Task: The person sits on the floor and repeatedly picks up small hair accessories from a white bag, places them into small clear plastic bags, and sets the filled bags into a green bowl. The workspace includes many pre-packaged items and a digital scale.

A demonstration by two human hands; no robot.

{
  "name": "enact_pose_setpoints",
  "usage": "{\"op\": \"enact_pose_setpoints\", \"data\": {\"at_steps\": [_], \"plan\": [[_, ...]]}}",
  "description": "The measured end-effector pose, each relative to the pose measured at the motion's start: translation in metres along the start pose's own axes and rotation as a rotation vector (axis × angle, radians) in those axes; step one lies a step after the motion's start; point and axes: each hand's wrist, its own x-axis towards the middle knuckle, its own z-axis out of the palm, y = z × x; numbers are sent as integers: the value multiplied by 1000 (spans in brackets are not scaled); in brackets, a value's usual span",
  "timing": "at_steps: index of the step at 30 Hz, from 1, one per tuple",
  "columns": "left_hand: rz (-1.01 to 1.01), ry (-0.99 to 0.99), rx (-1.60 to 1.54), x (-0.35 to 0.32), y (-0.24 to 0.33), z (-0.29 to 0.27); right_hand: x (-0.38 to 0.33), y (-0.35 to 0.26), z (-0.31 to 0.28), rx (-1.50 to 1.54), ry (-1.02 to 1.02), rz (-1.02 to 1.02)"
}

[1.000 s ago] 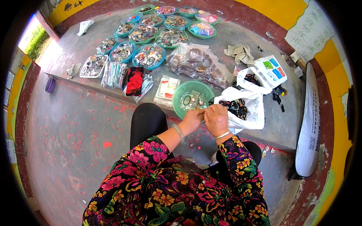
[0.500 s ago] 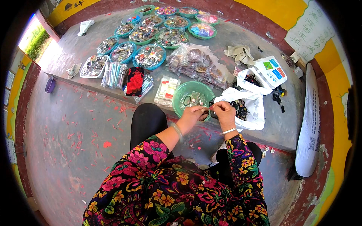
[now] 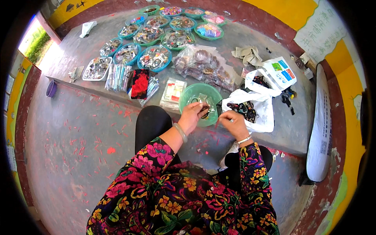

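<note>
While the green bowl (image 3: pixel 196 95) sits at the near edge of the grey ledge (image 3: pixel 70 55), the left hand (image 3: pixel 192 116) reaches over its rim, fingers curled on a small dark beaded piece (image 3: pixel 204 112) inside. Just beside it, the right hand (image 3: pixel 233 123) is pinched shut, on what I cannot tell, near a white plastic bag (image 3: pixel 263 113) of dark trinkets. Farther back lie clear packets (image 3: pixel 205 66) and teal bowls (image 3: pixel 154 58) of beads.
</note>
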Motion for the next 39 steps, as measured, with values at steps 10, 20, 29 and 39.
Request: {"op": "enact_pose_setpoints", "data": {"at_steps": [10,20,29,39], "plan": [[17,-18,12,-2,-2,-2,-51,21,61,-746,-374,-103],[18,-25,7,-2,-4,-1,-64,24,59,-577,-446,169],[9,-26,34,-3,-3,3,-56,45,33,-453,-448,184],[-3,-30,22,-4,-5,0,-47,-3,15,664,-440,566]]}}
